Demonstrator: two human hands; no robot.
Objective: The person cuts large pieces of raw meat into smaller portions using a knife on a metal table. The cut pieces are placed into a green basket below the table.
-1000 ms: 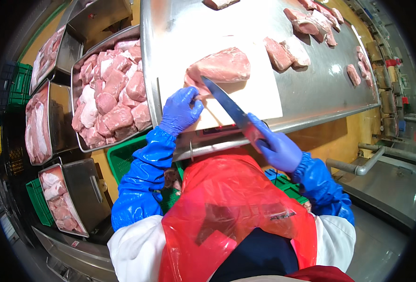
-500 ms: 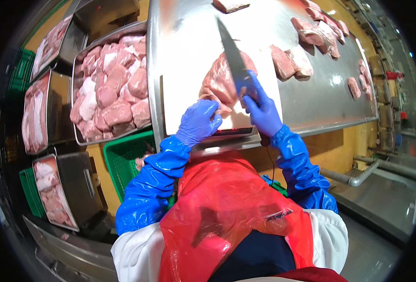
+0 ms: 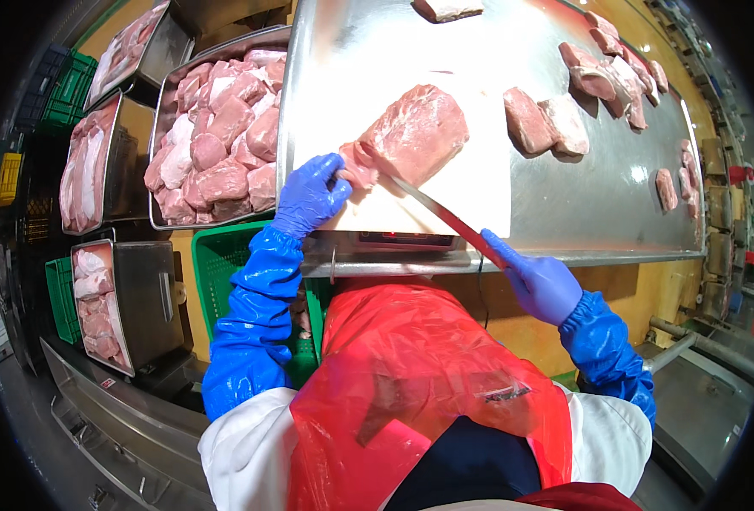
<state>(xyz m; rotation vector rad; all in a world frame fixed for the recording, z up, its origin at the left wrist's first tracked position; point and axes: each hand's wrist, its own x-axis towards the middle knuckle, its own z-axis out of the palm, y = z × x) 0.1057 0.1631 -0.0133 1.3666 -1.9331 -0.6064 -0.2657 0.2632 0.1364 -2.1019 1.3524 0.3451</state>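
Note:
A large piece of raw meat [image 3: 419,132] lies on the white cutting board [image 3: 479,200]. My left hand [image 3: 311,196], in a blue glove, pinches a flap of meat [image 3: 358,166] at the near left end of that piece. In my right hand [image 3: 540,279], also gloved, is a long knife [image 3: 445,215], its handle hidden by the fingers. The blade slants up to the left, and its tip meets the meat close to the flap. Whether the flap is still joined to the large piece I cannot tell.
Several cut meat pieces [image 3: 530,119] lie on the steel table [image 3: 581,192] to the right of the board. At left stands a steel tray [image 3: 166,223] heaped with meat chunks, with more meat containers beyond it. Below the table edge is a green crate [image 3: 211,272].
My right hand has moved right and toward me, turning the knife so its tip lies at the meat's near end. My left hand has shifted left, drawing the flap outward.

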